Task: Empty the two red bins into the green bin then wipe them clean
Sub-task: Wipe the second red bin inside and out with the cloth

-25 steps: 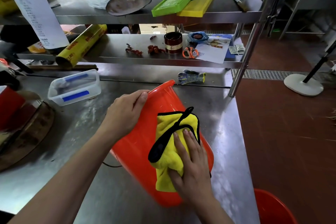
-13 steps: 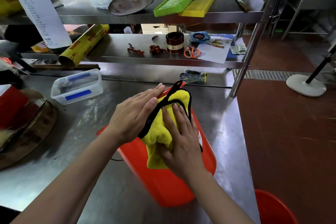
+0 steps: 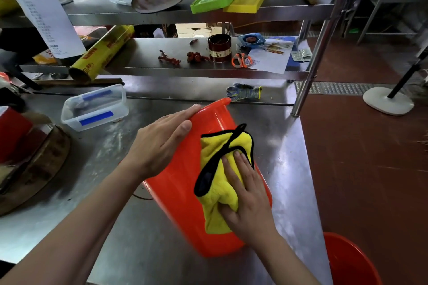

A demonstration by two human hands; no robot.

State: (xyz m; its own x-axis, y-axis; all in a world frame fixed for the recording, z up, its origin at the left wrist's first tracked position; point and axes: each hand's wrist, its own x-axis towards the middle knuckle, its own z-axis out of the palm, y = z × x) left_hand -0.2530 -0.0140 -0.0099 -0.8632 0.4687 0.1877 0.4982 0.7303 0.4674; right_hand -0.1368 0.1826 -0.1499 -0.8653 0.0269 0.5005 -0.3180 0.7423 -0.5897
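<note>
From the head view, a red bin (image 3: pixel 183 192) lies on its side on the steel counter (image 3: pixel 287 169), between the two forearms, its rim pointing away from the person and its base nearest them. The left hand (image 3: pixel 159 143) rests flat on the bin's upper left flank, fingers straight and reaching to the rim, thumb lying along the plastic; it grips nothing. The right hand (image 3: pixel 247 201) lies palm-down on a yellow cloth (image 3: pixel 220 169) with black edging, fingers extended, pressing the cloth against the bin's outer wall. The cloth is bunched, with part of it beyond the right fingertips and part under the palm. Below and to the right of the right wrist, off the counter's edge, part of a second red bin (image 3: pixel 347 261) shows at the frame's corner. Beyond the left hand, on the counter, sits a clear plastic container (image 3: pixel 95 109) with blue strips. Just past the bin's rim, ahead of both hands, lies a work glove (image 3: pixel 245 92). On the shelf further ahead are orange-handled scissors (image 3: pixel 242 60) and a dark round tin (image 3: pixel 219 48). The green bin is not visible here.
</note>
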